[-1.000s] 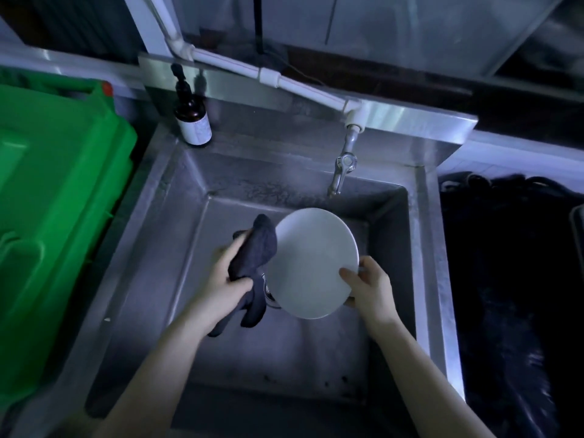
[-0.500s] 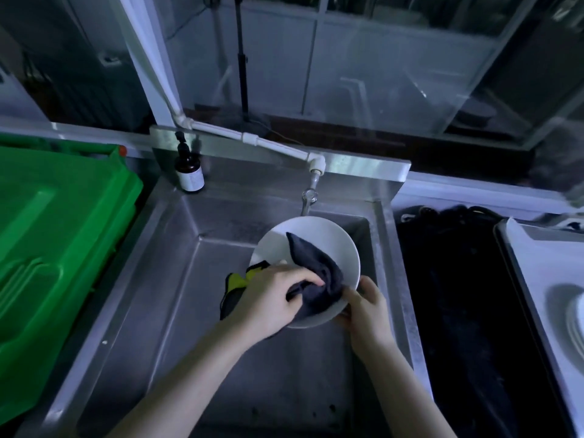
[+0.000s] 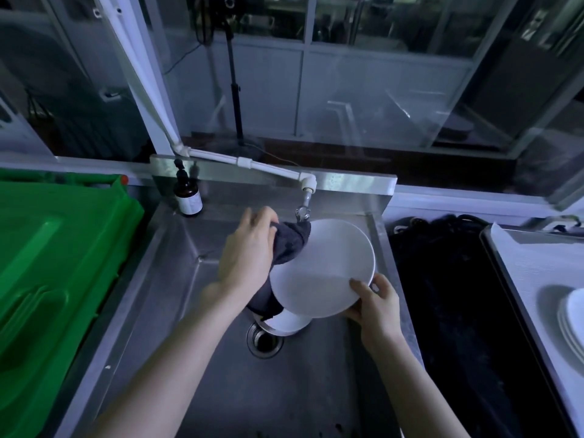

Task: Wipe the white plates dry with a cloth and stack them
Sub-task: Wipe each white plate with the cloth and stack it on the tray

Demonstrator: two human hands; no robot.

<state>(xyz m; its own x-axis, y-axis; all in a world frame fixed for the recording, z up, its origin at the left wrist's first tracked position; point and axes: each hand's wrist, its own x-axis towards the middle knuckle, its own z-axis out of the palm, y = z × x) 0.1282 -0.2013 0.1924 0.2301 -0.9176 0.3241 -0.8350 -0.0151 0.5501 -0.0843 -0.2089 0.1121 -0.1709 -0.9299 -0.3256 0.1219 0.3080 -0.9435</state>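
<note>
Gripping the white plate point(image 3: 328, 267) by its rim above the sink point(image 3: 189, 311) is the right hand point(image 3: 376, 308); the left hand point(image 3: 249, 251) clutches a cloth point(image 3: 289, 243) against it. Stacked plates point(image 3: 572, 320) lie in the tray point(image 3: 531, 273).

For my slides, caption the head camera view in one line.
Over a steel sink, the left hand presses a dark cloth to a white plate; the right hand holds its edge.

Left grip point(image 3: 249, 248) curled; right grip point(image 3: 376, 303) pinching
</note>
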